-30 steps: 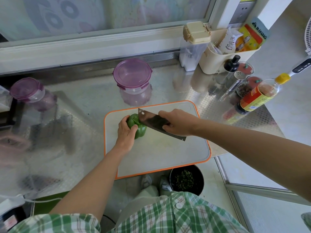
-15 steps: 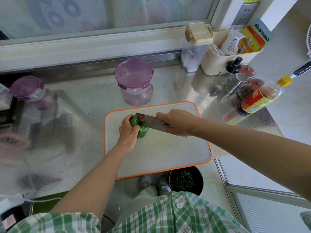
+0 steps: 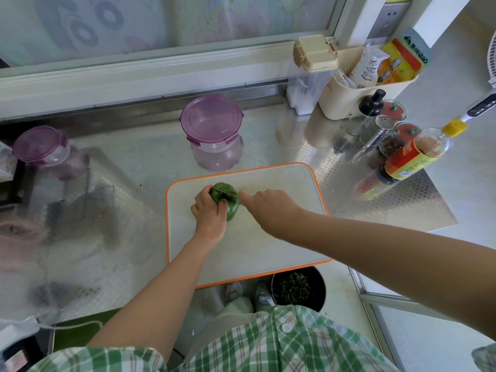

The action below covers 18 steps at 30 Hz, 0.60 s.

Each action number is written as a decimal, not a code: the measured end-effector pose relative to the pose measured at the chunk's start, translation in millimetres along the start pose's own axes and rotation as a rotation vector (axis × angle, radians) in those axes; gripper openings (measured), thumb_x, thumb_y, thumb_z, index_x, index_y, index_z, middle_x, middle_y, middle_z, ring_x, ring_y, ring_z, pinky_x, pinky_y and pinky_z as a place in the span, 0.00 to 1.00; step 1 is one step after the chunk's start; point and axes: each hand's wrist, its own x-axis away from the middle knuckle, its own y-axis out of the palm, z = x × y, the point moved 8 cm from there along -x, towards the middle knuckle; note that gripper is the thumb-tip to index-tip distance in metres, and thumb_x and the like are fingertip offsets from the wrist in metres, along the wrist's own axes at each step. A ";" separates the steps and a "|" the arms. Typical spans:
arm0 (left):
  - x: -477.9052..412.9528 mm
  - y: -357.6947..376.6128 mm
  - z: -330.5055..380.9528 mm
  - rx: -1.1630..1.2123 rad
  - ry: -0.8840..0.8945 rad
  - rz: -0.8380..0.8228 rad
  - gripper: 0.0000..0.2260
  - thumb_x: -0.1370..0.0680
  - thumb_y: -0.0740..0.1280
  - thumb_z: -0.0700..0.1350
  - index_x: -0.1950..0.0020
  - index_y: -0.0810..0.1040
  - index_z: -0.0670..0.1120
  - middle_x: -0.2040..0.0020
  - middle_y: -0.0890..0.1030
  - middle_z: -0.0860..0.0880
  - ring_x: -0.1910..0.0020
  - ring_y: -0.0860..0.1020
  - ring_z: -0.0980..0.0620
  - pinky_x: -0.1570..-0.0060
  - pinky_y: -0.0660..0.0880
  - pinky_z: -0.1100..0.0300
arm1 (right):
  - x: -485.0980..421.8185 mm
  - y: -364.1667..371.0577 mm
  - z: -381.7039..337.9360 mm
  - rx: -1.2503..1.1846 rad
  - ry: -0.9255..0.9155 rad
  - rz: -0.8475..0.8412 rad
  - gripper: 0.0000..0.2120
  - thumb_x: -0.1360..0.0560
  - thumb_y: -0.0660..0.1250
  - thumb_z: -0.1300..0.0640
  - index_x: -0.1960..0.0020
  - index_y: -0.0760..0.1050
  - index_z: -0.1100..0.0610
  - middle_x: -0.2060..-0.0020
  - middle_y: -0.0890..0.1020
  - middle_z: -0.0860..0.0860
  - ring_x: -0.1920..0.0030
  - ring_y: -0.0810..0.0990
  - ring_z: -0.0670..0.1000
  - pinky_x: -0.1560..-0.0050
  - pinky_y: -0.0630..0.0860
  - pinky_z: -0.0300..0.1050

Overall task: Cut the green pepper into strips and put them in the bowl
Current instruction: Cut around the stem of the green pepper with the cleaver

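Since a second ago the dark steel cleaver (image 3: 223, 192) has turned from showing its broad flat face to standing on edge, and it now reads only as a thin dark line across the glossy green bell pepper (image 3: 231, 204). The right hand (image 3: 268, 208) has drawn in towards the fruit with it.

The pepper lies on the white plastic cutting board with an orange rim (image 3: 241, 245), in the board's 10 o'clock quarter. Its long axis runs roughly from 12 towards 6 o'clock. The blade crosses it from about 10 to 4 o'clock, over the far half.

The left hand (image 3: 210, 212) sits at the pepper's 8 o'clock side, fingers curled over it and clamping it to the board. The right hand comes in from 3 o'clock, clenched about the cleaver's handle, which the hand itself hides.

Both hands touch or nearly touch the pepper, so the cut turns on the narrow gap between the blade and the left fingertips. My judgement is that this is the opening cut; no strips lie on the board yet.

A clear round container with a purple lid (image 3: 212, 122) stands at the board's 12 o'clock. I cannot tell which vessel is to serve as the bowl.
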 end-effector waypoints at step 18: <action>-10.2 3.0 -1.9 -0.063 -0.027 0.086 0.23 0.19 0.61 0.48 0.28 0.62 0.38 0.30 0.64 0.38 0.30 0.61 0.40 0.34 0.52 0.57 | -4.2 14.8 12.1 -0.007 0.015 0.050 0.27 0.27 0.57 0.71 0.31 0.58 0.57 0.53 0.78 0.58 0.52 0.79 0.61 0.62 0.64 0.48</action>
